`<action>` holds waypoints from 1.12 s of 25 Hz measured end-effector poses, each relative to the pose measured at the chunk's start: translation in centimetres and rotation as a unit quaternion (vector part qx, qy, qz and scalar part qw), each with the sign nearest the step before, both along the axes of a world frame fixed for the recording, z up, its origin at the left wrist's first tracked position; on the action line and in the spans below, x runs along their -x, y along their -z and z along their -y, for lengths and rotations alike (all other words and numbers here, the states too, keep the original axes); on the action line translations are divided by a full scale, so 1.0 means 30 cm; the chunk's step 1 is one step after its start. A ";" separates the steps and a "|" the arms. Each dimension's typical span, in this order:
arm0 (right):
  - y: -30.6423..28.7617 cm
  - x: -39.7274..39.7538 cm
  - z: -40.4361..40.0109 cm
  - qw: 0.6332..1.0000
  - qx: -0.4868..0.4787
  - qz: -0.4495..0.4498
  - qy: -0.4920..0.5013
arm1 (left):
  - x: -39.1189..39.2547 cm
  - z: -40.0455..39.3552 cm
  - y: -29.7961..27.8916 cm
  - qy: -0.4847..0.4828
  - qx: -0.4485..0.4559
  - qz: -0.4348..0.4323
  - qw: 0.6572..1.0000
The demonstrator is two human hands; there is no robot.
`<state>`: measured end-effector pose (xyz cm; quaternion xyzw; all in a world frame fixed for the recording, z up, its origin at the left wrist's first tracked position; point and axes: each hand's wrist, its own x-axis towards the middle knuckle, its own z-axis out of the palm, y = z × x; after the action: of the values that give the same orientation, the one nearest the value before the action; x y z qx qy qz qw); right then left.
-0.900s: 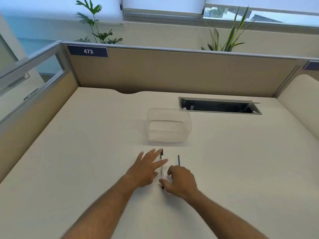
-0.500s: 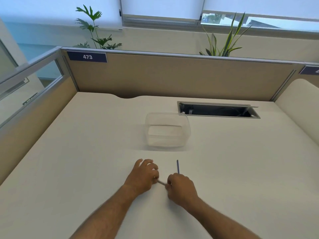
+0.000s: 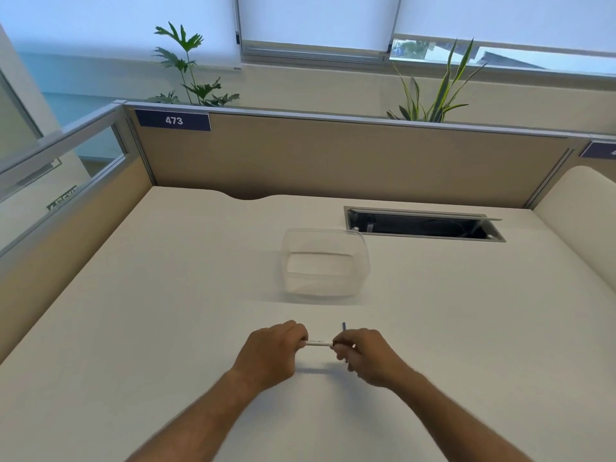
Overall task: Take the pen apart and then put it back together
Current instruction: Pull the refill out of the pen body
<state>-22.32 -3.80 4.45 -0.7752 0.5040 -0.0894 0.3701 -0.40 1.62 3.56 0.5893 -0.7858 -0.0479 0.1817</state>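
A slim white pen barrel (image 3: 318, 343) is held level just above the cream desk, one end in each hand. My left hand (image 3: 271, 351) is closed around its left end and my right hand (image 3: 361, 355) pinches its right end. Both ends are hidden inside my fingers. A thin dark blue pen part (image 3: 344, 326) lies on the desk just beyond my right hand, mostly covered by it.
A clear plastic tub (image 3: 325, 261) stands on the desk (image 3: 166, 311) beyond my hands. A dark cable slot (image 3: 423, 225) is cut into the desk at the back right. Beige partition walls close off the back and left sides.
My hands picked the white barrel up off the desk and turned it from lying lengthwise to level between them. The blue part stayed where it lay.
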 end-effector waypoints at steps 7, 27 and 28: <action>-0.054 0.002 0.001 0.986 -0.054 0.146 0.058 | 0.031 0.005 -0.070 -0.005 0.027 -0.029 0.999; -0.137 0.011 0.118 0.977 0.102 -0.096 -0.162 | 0.053 0.051 -0.105 0.078 0.109 0.098 0.986; -0.130 0.008 0.110 0.971 0.146 -0.095 -0.163 | 0.050 0.053 -0.112 0.071 0.096 0.095 0.988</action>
<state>-22.55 -7.10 8.33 -0.8975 0.3854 -0.0269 0.2128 -1.90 0.02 6.91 0.5141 -0.8400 0.0714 0.1582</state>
